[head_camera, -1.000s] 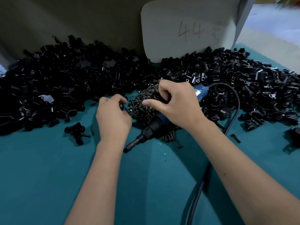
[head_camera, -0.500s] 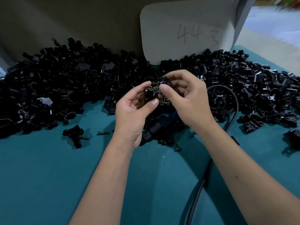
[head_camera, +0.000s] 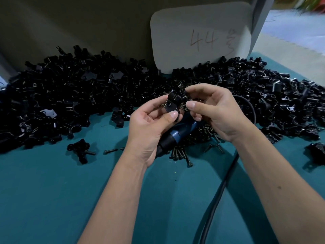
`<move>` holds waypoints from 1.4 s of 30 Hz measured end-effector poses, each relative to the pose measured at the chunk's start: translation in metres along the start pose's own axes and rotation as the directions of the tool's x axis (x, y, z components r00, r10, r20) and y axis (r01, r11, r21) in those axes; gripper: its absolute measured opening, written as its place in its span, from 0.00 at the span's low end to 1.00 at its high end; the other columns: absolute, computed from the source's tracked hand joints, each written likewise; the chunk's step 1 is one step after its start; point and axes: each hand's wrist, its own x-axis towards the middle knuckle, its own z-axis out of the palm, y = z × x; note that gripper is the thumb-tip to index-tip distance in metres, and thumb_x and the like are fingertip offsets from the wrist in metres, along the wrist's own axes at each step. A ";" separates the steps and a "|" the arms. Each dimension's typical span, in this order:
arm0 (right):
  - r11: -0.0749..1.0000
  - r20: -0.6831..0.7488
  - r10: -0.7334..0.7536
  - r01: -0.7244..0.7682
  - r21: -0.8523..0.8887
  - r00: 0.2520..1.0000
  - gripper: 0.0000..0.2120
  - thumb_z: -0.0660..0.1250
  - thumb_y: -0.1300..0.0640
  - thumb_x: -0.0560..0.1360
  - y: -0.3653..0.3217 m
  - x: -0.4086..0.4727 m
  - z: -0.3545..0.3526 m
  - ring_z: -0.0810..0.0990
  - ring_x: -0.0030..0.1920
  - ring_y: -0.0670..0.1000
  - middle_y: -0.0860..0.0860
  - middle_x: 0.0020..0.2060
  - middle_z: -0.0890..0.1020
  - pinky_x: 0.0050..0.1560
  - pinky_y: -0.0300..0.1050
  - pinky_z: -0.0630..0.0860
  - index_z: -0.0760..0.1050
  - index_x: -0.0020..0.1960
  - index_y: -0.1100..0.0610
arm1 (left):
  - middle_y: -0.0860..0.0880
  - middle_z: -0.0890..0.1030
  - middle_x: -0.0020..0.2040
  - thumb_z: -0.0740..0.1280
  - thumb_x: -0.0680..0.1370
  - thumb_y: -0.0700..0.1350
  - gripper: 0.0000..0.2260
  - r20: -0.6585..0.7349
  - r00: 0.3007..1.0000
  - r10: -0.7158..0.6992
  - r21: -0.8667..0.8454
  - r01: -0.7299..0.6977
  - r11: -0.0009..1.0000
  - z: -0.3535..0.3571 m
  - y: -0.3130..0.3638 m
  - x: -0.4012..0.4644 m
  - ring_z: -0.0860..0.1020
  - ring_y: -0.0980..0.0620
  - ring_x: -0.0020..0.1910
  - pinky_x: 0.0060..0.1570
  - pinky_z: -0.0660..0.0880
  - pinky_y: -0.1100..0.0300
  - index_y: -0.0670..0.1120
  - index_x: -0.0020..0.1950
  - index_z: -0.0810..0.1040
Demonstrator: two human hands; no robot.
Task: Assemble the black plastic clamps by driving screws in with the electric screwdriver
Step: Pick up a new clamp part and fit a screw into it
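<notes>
My left hand pinches a black plastic clamp piece between thumb and fingers, held above the table. My right hand holds a second black clamp piece against the first with its fingertips. Under my hands the blue and black electric screwdriver lies on the teal table, partly hidden by my left hand. A heap of dark screws lies around it.
A long pile of black clamp parts runs across the back of the table. One assembled clamp and a loose screw lie at the left front. The screwdriver's black cable runs toward me. A pale board marked 44 stands behind.
Both hands rose from the screw heap and came together with clamp pieces. The pieces now sit pressed closer between the fingertips.
</notes>
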 end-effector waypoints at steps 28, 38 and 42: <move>0.992 0.113 0.086 -0.074 -0.102 0.990 0.18 0.77 0.63 0.69 -0.016 -0.002 -0.001 0.85 0.46 0.51 0.56 0.48 0.86 0.43 0.41 0.82 0.86 0.58 0.53 | 0.43 0.88 0.49 0.80 0.72 0.38 0.12 0.017 0.974 0.224 0.264 -0.220 0.939 0.002 -0.008 0.002 0.87 0.44 0.41 0.44 0.82 0.56 0.45 0.53 0.86; 0.983 0.129 0.091 -0.068 -0.173 0.987 0.18 0.77 0.63 0.70 -0.023 -0.003 0.001 0.89 0.45 0.55 0.55 0.47 0.89 0.41 0.42 0.84 0.84 0.59 0.52 | 0.43 0.88 0.45 0.80 0.73 0.40 0.09 -0.083 0.956 0.283 0.280 -0.250 0.927 0.015 -0.017 0.000 0.86 0.47 0.37 0.40 0.83 0.56 0.47 0.51 0.85; 0.857 0.063 0.254 -0.195 -0.477 0.965 0.15 0.79 0.54 0.69 -0.042 -0.003 -0.006 0.89 0.41 0.58 0.57 0.41 0.88 0.35 0.45 0.84 0.82 0.54 0.54 | 0.40 0.86 0.47 0.79 0.74 0.47 0.08 -0.181 0.922 0.342 0.353 -0.263 0.898 0.031 -0.030 -0.009 0.87 0.40 0.43 0.47 0.84 0.39 0.54 0.51 0.85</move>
